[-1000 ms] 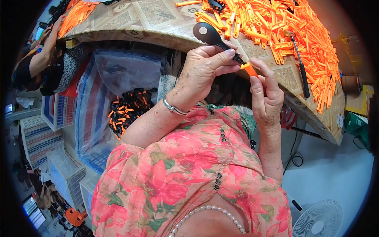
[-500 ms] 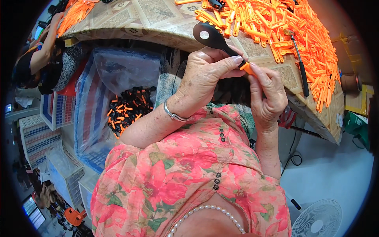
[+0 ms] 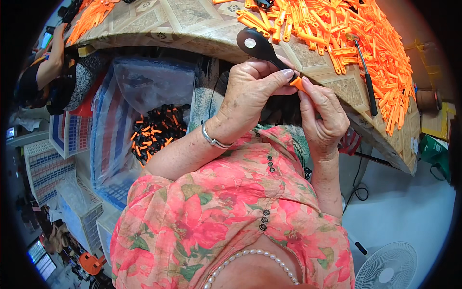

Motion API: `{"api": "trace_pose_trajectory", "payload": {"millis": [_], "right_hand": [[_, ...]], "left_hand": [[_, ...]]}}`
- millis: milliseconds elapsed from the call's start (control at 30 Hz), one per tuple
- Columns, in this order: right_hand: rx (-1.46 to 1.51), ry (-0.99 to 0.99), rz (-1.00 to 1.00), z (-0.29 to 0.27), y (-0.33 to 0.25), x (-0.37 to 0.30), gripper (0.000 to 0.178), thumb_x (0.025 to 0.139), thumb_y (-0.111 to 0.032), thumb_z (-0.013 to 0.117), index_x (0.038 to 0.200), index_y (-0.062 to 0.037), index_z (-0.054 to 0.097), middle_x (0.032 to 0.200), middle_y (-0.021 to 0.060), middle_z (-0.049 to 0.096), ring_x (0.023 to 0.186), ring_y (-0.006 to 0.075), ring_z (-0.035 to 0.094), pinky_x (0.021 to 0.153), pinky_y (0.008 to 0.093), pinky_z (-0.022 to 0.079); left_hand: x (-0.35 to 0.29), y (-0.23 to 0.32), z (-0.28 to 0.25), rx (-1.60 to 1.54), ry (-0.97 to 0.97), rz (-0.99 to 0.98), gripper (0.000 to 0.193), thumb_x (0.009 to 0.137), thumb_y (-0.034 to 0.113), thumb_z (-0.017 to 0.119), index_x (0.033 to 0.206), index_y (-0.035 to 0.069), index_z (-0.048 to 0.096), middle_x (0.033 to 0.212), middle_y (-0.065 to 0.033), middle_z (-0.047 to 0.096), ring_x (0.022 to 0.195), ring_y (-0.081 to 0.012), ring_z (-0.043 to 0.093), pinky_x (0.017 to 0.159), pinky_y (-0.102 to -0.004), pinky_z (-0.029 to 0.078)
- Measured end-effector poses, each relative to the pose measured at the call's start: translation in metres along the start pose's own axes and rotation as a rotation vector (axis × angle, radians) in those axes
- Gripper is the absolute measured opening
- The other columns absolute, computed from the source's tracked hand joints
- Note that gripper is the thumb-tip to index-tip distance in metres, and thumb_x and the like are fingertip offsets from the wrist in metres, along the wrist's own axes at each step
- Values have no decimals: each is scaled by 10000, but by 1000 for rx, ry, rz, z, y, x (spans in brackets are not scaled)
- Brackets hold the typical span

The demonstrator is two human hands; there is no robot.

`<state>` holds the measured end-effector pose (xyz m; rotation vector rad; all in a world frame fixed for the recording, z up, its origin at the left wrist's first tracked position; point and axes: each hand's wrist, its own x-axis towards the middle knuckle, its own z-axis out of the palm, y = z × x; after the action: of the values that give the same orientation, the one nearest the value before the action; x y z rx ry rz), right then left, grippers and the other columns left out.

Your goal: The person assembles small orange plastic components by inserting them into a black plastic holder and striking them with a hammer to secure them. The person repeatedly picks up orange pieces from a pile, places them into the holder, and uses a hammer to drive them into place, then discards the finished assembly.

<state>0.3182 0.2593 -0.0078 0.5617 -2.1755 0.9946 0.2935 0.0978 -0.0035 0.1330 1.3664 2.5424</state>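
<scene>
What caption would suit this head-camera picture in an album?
Left hand holds a black paddle-shaped plastic piece while the right hand pinches a small orange plastic part onto it, beside a table.

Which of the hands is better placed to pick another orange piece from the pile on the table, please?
Probably the right hand. It pinches only the small orange piece and sits nearer the orange pile. The left hand grips the black tool and would have to cross over.
</scene>
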Motion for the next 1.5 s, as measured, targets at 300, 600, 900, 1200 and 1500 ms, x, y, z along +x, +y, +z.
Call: {"api": "trace_pose_trajectory", "payload": {"millis": [300, 600, 900, 1200, 1500], "right_hand": [[181, 27, 169, -6, -8, -1, 249, 817, 44, 722, 1055, -29, 706, 891, 97, 691, 713, 113, 655, 608, 223, 511], [384, -12, 306, -15, -8, -5, 138, 839, -29, 732, 942, -17, 641, 887, 66, 655, 663, 59, 553, 586, 204, 453], [377, -5, 335, -10, -14, -9, 108, 832, -15, 708, 873, -16, 608, 783, 52, 632, 617, 78, 544, 553, 207, 432], [446, -57, 550, -2, -13, -9, 80, 898, -59, 661, 885, -11, 599, 681, -15, 591, 596, 19, 522, 532, 191, 402], [524, -87, 690, -8, -13, -7, 77, 925, -77, 643, 938, -5, 619, 752, -30, 596, 663, 15, 504, 598, 188, 426]], "left_hand": [[-1, -1, 1, 109, -127, 178, 287, 838, -41, 702, 1113, -5, 625, 1063, -98, 681, 971, -137, 653, 879, -263, 536], [5, -3, -8, 19, -264, 322, 313, 816, -68, 698, 1102, -1, 590, 1051, -108, 647, 1009, -182, 640, 936, -319, 511], [6, -3, -6, 59, -410, 345, 284, 859, -15, 688, 1113, -15, 561, 1069, -104, 604, 1024, -174, 596, 908, -304, 493], [7, 0, -9, 191, -322, 230, 246, 874, -4, 679, 1100, -10, 585, 1065, -104, 631, 979, -140, 620, 890, -281, 515], [5, 4, -15, 274, -216, 91, 239, 878, -4, 672, 1117, -8, 653, 1028, -70, 681, 925, -120, 642, 851, -270, 529]]}}
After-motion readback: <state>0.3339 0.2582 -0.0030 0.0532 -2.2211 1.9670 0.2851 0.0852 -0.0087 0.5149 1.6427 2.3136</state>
